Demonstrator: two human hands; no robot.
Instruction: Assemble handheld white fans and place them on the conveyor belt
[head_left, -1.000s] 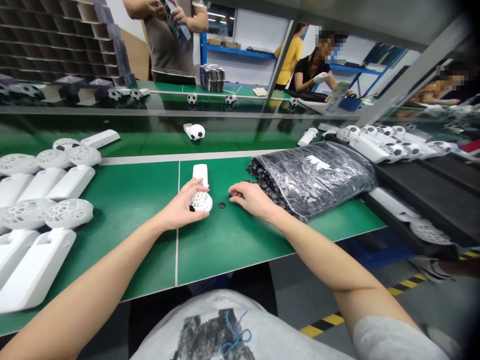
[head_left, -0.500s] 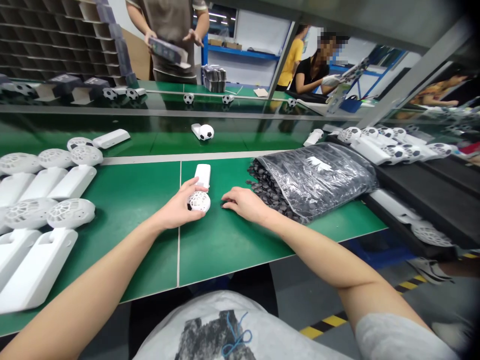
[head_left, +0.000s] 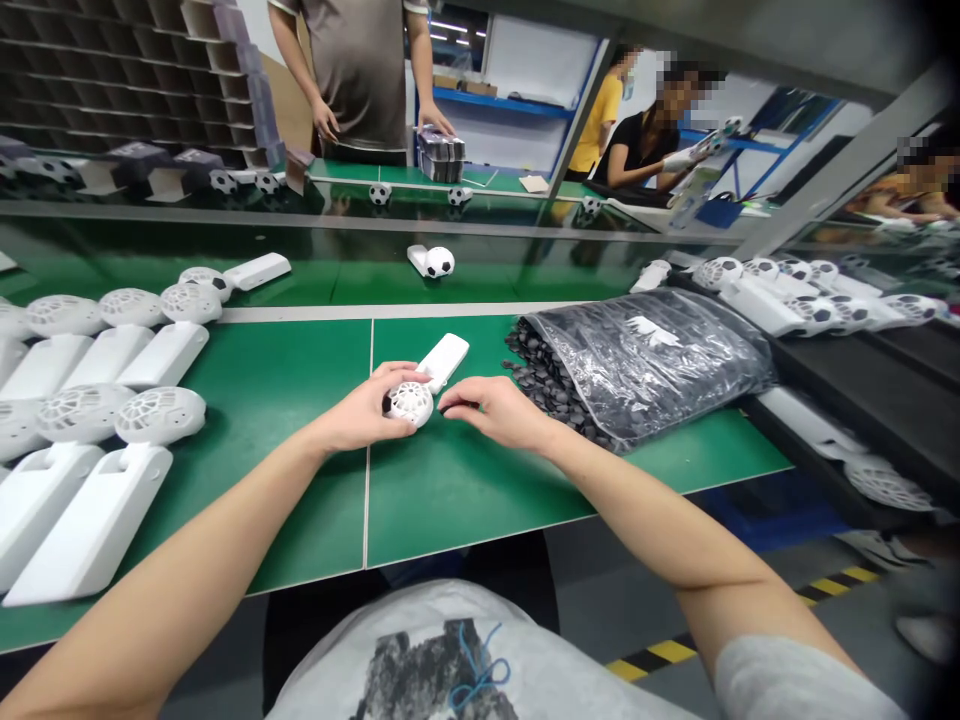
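My left hand [head_left: 360,420] grips the white lattice ball head [head_left: 411,404] of a small handheld fan, a soccer-ball-shaped piece. Its white handle [head_left: 444,362] slants up and right from the head, resting over the green work mat [head_left: 450,500]. My right hand [head_left: 496,412] sits just right of the ball, its fingertips curled almost against it. Those fingers may hide a small black patch; I cannot tell. A plastic bag of black discs [head_left: 645,365] lies to the right of my right hand, with discs [head_left: 541,378] spilling from its mouth.
Rows of white lattice heads [head_left: 159,415] and handles [head_left: 97,525] lie on the left of the mat. Assembled fans [head_left: 795,305] lie in a black tray at right. One fan [head_left: 431,262] lies beyond a raised strip. Co-workers stand [head_left: 360,70] and sit [head_left: 645,150] beyond.
The fan has turned in my left hand, its handle swinging from pointing away to slanting right. My right hand has closed in on the ball. The small black disc on the mat no longer shows.
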